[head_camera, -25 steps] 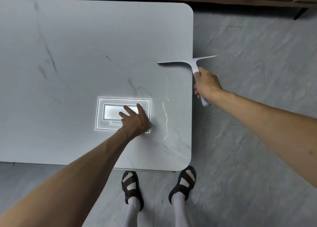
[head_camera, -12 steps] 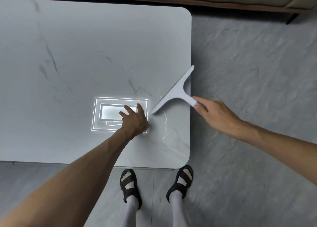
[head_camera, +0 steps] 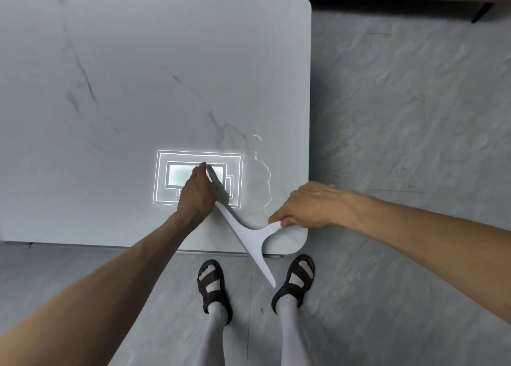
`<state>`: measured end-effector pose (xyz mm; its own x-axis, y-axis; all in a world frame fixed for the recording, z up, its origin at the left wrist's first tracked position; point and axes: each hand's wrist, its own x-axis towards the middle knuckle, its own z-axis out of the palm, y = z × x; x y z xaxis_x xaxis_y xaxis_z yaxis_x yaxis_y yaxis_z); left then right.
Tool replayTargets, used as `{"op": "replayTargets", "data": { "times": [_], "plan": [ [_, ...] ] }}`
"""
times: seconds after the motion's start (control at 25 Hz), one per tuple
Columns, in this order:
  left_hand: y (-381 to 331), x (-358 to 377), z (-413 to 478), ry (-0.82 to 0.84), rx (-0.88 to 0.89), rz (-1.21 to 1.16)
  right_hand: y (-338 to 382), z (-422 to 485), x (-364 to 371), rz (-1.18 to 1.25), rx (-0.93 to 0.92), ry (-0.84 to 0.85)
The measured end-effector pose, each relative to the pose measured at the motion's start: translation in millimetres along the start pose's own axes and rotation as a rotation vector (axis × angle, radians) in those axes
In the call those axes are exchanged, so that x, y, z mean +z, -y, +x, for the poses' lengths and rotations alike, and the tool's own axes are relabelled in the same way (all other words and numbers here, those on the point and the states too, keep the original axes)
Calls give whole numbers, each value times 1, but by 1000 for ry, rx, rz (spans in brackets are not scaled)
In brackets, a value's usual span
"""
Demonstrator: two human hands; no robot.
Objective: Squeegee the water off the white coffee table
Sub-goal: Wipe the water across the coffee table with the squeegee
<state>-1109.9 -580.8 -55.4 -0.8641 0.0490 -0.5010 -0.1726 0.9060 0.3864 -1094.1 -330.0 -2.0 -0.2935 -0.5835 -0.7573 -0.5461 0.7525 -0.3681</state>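
The white coffee table [head_camera: 138, 61] fills the upper left, with faint grey veins in its top. A white squeegee [head_camera: 250, 238] lies slanted over the table's near right corner, its blade running from beside my left hand down past the front edge. My right hand [head_camera: 307, 205] grips the squeegee's handle at that corner. My left hand [head_camera: 197, 192] rests on the tabletop, fingers pointing away, over a bright rectangular light reflection [head_camera: 166, 177]. Thin glinting lines of water [head_camera: 264, 172] trail across the table between the two hands.
Grey stone-look floor [head_camera: 414, 116] spreads to the right and below. My two feet in dark sandals [head_camera: 213, 288] stand at the table's front edge. A sofa base with a dark leg [head_camera: 481, 11] runs along the top.
My right hand swung the squeegee from off the table's right edge down to the near right corner, turning the blade. My left hand stayed put on the table.
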Motion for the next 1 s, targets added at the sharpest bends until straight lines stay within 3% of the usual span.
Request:
{"op": "replayTargets", "data": {
  "times": [0.2, 0.44, 0.56, 0.76, 1.0],
  "plan": [
    [-5, 2, -5, 102, 54, 150, -39, -26, -39, -62, 141, 23],
    [-12, -5, 0, 149, -49, 146, -66, -54, -83, -123, 280, 26],
    [-14, -8, -5, 80, -38, 82, -66, -60, -99, -177, 237, 30],
    [2, -20, -13, -138, -262, -170, -21, -12, -87, -50, 74, 27],
    [29, -27, -9, -105, -300, -156, 1, 44, -67, 79, 57, -48]
  ]
}}
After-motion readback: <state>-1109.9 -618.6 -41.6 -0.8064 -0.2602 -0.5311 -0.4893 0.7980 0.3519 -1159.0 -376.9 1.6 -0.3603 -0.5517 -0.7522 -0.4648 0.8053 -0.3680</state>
